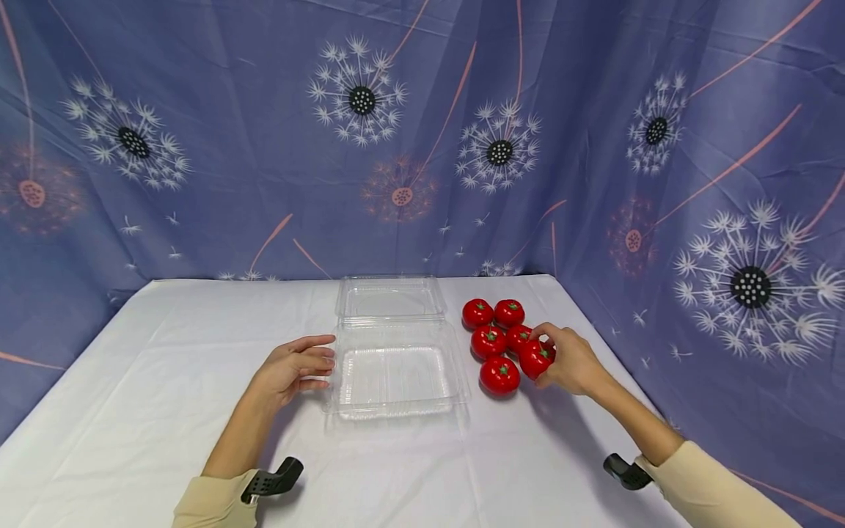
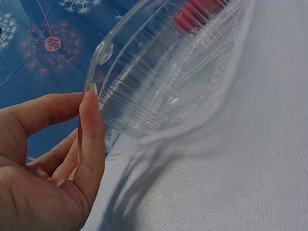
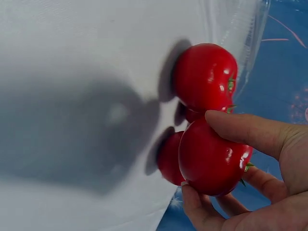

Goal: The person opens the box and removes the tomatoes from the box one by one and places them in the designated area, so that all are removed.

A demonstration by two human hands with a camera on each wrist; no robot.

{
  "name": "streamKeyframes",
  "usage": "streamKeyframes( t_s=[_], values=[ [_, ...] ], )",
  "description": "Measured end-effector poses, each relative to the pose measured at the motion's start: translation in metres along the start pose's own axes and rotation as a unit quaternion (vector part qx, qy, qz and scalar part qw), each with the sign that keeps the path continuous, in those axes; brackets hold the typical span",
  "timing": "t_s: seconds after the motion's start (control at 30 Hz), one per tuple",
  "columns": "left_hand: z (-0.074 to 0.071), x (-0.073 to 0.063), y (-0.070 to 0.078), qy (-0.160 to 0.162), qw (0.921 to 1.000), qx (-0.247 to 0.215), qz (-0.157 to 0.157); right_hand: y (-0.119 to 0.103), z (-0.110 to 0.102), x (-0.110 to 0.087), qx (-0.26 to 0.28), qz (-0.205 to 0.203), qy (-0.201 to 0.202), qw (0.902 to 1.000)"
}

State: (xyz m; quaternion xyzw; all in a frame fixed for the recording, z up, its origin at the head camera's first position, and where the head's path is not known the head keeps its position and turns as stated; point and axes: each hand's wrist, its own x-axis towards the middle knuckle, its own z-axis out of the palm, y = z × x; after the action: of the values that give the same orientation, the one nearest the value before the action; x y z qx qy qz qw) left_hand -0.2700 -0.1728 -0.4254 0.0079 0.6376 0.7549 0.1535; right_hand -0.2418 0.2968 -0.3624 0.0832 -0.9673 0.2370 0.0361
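My right hand (image 1: 571, 361) grips a red tomato (image 3: 211, 161) with a green stem, thumb on one side and fingers on the other. In the right wrist view the tomato overlaps its neighbours, and a large shadow falls on the cloth. Several more tomatoes (image 1: 499, 375) lie in a cluster beside it. At the left of a clear plastic clamshell container (image 1: 396, 408), my left hand (image 1: 290, 370) pinches the rim between thumb and fingers. The ridged wall (image 2: 139, 108) shows close up in the left wrist view. Its lid (image 1: 391, 299) lies folded open toward the back.
A white cloth (image 1: 165, 381) covers the table, with a few creases. Behind and to the right hangs a blue curtain (image 1: 264, 147) with dandelion prints. Black wrist cameras (image 1: 277, 478) sit on both beige sleeves (image 1: 713, 488). The tomatoes lie just right of the container.
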Motion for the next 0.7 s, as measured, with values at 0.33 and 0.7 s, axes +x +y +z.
streamKeyframes(
  t_s=[0.33,0.7],
  values=[
    [0.001,0.001,0.001,0.003,1.0000,0.000,0.001,0.014,0.016,-0.003,0.000,0.007,0.008,0.9999],
    [0.001,0.000,0.001,0.007,1.0000,0.002,0.000,0.017,0.025,-0.004,-0.004,0.011,0.013,0.9998]
  ],
)
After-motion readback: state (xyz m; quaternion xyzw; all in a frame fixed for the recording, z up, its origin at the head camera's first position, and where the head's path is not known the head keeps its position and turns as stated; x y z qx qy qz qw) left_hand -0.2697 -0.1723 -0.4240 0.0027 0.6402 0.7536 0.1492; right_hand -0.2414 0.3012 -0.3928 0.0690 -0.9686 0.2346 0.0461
